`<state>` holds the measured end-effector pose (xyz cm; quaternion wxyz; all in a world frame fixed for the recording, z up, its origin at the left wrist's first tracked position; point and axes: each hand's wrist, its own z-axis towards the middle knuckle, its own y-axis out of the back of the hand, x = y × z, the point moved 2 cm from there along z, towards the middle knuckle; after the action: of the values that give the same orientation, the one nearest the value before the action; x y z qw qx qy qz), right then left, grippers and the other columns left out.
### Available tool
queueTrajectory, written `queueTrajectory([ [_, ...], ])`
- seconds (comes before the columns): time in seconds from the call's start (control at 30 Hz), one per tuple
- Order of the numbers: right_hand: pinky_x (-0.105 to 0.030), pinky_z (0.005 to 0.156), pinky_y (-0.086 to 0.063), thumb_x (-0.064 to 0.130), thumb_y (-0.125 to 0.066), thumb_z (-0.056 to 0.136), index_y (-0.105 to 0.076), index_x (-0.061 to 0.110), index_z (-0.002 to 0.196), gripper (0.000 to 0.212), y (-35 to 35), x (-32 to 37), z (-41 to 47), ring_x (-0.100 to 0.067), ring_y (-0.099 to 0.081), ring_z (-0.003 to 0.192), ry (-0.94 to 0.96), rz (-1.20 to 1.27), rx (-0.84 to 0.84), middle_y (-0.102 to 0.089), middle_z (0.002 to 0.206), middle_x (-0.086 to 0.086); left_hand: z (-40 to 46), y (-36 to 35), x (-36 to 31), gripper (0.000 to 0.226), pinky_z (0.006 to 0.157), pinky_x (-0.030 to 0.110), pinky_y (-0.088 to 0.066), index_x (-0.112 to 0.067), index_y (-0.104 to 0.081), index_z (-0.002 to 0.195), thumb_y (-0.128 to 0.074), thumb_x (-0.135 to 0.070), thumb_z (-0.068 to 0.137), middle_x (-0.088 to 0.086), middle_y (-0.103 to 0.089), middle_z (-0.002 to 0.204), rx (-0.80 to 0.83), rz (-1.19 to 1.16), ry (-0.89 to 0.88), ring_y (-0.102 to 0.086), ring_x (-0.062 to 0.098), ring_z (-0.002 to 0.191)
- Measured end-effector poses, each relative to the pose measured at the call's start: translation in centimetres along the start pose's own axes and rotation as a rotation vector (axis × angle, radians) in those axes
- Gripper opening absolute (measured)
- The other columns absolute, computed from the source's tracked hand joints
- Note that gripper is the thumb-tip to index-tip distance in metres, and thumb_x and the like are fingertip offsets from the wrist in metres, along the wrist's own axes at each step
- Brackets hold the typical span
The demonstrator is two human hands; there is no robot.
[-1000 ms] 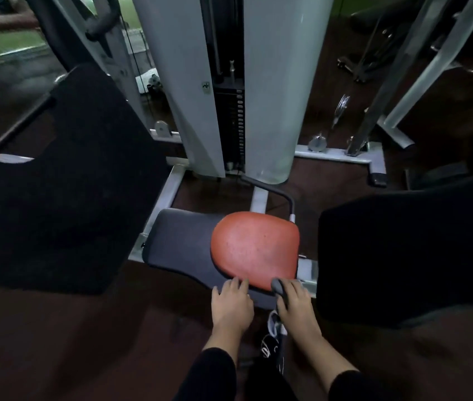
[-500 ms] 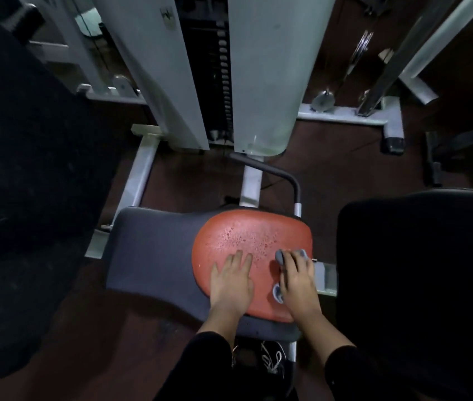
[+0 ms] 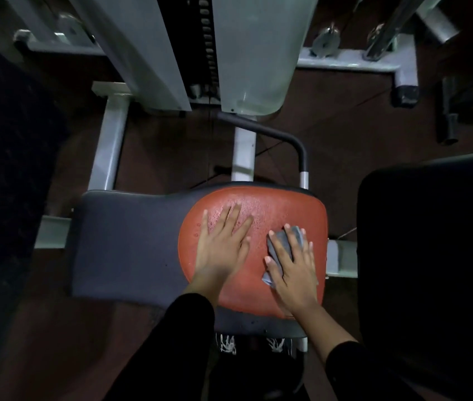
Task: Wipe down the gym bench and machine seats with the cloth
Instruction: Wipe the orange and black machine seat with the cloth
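Both hands have slid farther onto the red seat pad (image 3: 258,227) since a second ago, when they sat at its near edge. Left hand (image 3: 223,244) lies flat, fingers spread straight on the wet, beaded surface; right hand (image 3: 293,264) presses the grey cloth (image 3: 283,250) flat under straight fingers, right of centre. Droplets remain across the far half, so wiping looks barely begun; the grey pad (image 3: 125,244) to the left appears untouched.

Both hands lie flat, fingers straight: left (image 3: 223,246) spread, right (image 3: 293,263) apparently pressing down.
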<state>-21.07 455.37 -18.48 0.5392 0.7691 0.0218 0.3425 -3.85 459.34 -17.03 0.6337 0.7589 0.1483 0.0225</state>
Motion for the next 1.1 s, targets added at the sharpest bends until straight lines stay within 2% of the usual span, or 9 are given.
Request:
queueTrajectory([
  [0.1,-0.055,0.114,-0.019,0.049,-0.034,0.097,-0.042,0.032,0.141,0.048,-0.6,-0.1,0.2,-0.027,-0.013,0.146,0.013,0.003,-0.077,-0.027,0.155,0.002,0.4,-0.8,0.3,0.05,0.115,0.057,-0.014,-0.031,-0.038,0.147,-0.033,-0.041,0.098,0.004,-0.035,0.154,-0.063,0.008,-0.034,-0.027,0.023,0.145],
  [0.27,-0.056,0.114,-0.019,0.04,-0.041,0.096,-0.044,0.029,0.14,0.046,-1.2,-0.1,0.5,-0.03,-0.017,0.145,0.056,-0.017,-0.138,-0.032,0.152,-0.002,0.2,-1.3,0.6,0.049,0.116,0.057,-0.014,-0.029,-0.039,0.148,-0.041,-0.037,0.099,0.005,-0.034,0.155,-0.157,-0.026,-0.063,-0.03,0.025,0.144],
  [0.37,-0.056,0.114,-0.021,0.034,-0.044,0.095,-0.046,0.027,0.139,0.044,-1.0,0.1,1.6,-0.031,-0.021,0.144,0.123,-0.03,-0.149,-0.037,0.15,-0.003,0.3,-1.3,0.7,0.049,0.117,0.056,-0.014,-0.029,-0.039,0.147,-0.042,-0.036,0.099,0.005,-0.033,0.155,-0.182,-0.048,-0.062,-0.029,0.025,0.144],
  [0.5,-0.048,0.116,-0.02,0.028,-0.046,0.095,-0.052,0.025,0.136,0.041,-0.1,-0.2,5.7,-0.028,-0.027,0.142,0.198,-0.053,-0.139,-0.042,0.147,-0.004,0.3,-1.5,0.6,0.05,0.117,0.056,-0.014,-0.029,-0.041,0.147,-0.045,-0.034,0.097,0.004,-0.034,0.155,-0.197,-0.068,-0.054,-0.03,0.024,0.144],
  [0.6,-0.05,0.113,-0.028,0.024,-0.049,0.095,-0.054,0.021,0.134,0.04,1.2,-1.7,9.4,-0.03,-0.035,0.137,0.233,-0.045,-0.156,-0.047,0.142,-0.008,0.3,-1.5,0.6,0.05,0.117,0.056,-0.013,-0.03,-0.04,0.147,-0.044,-0.035,0.098,0.003,-0.032,0.156,-0.176,-0.058,-0.049,-0.028,0.024,0.145],
  [0.73,-0.046,0.112,-0.03,0.021,-0.045,0.094,-0.053,0.012,0.133,0.041,2.6,-5.2,9.6,-0.034,-0.039,0.131,0.075,-0.005,-0.271,-0.048,0.137,-0.014,0.3,-1.4,0.6,0.05,0.118,0.055,-0.011,-0.03,-0.036,0.149,-0.039,-0.036,0.099,0.003,-0.029,0.157,-0.139,-0.036,-0.047,-0.026,0.024,0.145],
  [0.9,-0.046,0.113,-0.027,0.028,-0.035,0.095,-0.047,0.013,0.139,0.048,1.2,-5.0,2.8,-0.034,-0.029,0.139,-0.192,0.024,-0.279,-0.038,0.148,-0.012,0.3,-1.7,0.5,0.051,0.118,0.056,-0.011,-0.029,-0.036,0.149,-0.038,-0.037,0.099,0.004,-0.029,0.157,-0.14,-0.011,-0.048,-0.026,0.025,0.145],
  [1.0,-0.049,0.115,-0.022,0.027,-0.038,0.094,-0.046,0.019,0.14,0.047,-0.6,-0.8,1.5,-0.034,-0.026,0.141,-0.087,-0.046,-0.207,-0.038,0.149,-0.008,0.3,-1.8,0.5,0.051,0.118,0.056,-0.011,-0.029,-0.036,0.149,-0.038,-0.036,0.099,0.004,-0.028,0.158,-0.157,-0.018,-0.049,-0.025,0.025,0.146],
  [1.1,-0.048,0.116,-0.021,0.022,-0.045,0.091,-0.05,0.021,0.137,0.046,-0.9,1.0,4.7,-0.032,-0.029,0.141,0.075,-0.084,-0.173,-0.042,0.147,-0.006,0.3,-1.8,0.5,0.05,0.117,0.056,-0.011,-0.028,-0.037,0.147,-0.039,-0.035,0.098,0.005,-0.031,0.157,-0.158,-0.031,-0.051,-0.025,0.026,0.146],
])
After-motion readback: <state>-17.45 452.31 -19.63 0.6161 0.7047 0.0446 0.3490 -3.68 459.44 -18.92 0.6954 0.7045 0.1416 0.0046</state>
